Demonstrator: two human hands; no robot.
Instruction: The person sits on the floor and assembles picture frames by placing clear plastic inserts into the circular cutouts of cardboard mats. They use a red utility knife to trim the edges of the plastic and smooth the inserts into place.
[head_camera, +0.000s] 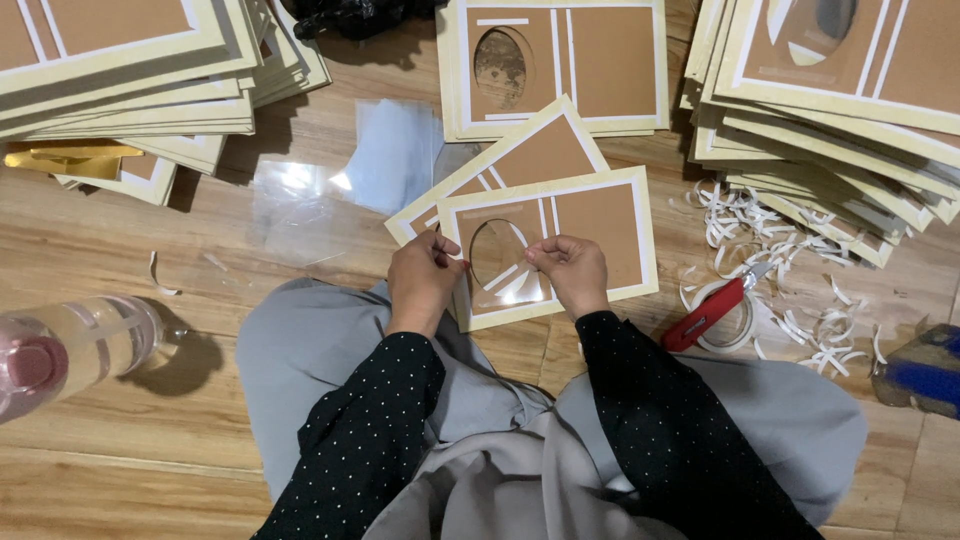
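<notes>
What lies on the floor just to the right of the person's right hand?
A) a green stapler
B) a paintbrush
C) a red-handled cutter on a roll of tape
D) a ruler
C: a red-handled cutter rests across a roll of tape beside the right hand, among white paper strips.

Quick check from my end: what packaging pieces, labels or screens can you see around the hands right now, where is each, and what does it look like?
No labels, signs or screens.
Flat card blank: under both hands, brown, cream border, oval window.
Second blank: behind it, tilted, same colours.
Blank pile: top centre.
Left stack: top left, fanned.
Right stack: top right, fanned.
Clear film sheets: floor, left of centre.
Left hand, right hand: pinching at the window.
</notes>
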